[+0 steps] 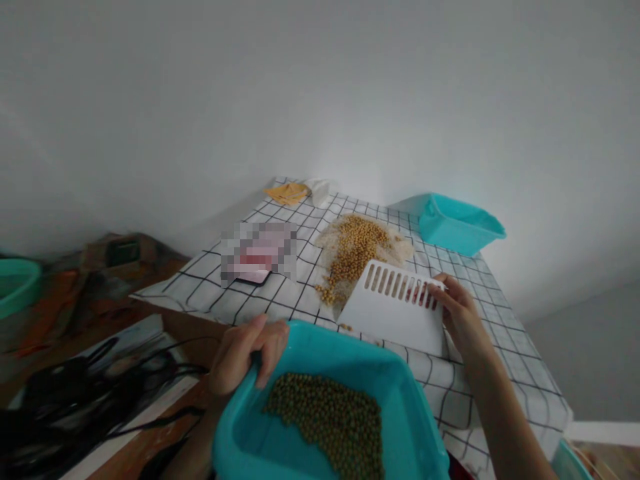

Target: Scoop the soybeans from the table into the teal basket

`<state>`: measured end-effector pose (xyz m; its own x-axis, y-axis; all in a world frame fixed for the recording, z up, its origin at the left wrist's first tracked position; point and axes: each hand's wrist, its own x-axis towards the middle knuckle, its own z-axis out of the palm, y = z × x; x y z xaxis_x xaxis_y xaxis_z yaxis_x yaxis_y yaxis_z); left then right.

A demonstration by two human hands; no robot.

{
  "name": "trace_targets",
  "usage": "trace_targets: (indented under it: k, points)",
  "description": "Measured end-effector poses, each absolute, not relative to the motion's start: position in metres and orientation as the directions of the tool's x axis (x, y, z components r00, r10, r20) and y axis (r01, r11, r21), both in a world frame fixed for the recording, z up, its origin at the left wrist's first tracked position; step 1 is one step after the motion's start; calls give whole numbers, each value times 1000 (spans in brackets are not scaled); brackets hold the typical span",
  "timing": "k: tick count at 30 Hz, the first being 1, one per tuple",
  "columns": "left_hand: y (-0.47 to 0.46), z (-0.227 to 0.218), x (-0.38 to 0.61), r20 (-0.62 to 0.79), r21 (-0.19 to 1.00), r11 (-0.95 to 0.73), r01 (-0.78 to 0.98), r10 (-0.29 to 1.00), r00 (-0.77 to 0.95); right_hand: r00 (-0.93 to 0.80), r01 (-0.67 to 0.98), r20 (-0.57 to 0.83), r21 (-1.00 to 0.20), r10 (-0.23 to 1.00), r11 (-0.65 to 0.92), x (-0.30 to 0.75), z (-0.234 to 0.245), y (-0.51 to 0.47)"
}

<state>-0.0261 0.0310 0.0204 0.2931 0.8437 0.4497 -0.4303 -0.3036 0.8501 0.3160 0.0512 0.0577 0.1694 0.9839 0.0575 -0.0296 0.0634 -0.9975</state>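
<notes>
My left hand (247, 353) is closed over the left rim of a turquoise plastic basin (345, 353) at the table's near edge. Small round greenish-brown beans (335, 413) lie in a heap inside this basin. My right hand (457, 310) grips the right edge of a white slotted plastic panel (395, 317), with reddish fingertips or something red partly visible behind the slots. Just beyond the panel, yellow soybeans (357, 247) are spread over a crumpled clear plastic bag or sheet (327, 237). The panel covers the nearer part of that spread.
A second turquoise basin (447, 230) stands at the right rear of the checked tablecloth (500, 333). A blurred-out phone-like slab (257, 257) lies left; a yellow cloth (287, 193) is at the back. Dark cables (80, 393) clutter the lower left, near a green tub (17, 283).
</notes>
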Motion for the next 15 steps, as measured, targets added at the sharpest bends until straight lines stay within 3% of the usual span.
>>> trace_targets:
  k: [11, 15]
  points:
    - [35, 20, -34, 410, 880, -259, -399, 838, 360, 108, -87, -165, -984, 980, -156, 307, 54, 60]
    - [35, 20, -36, 412, 883, -255, -393, 823, 392, 78, -135, -181, -976, 980, -169, 305, 56, 61]
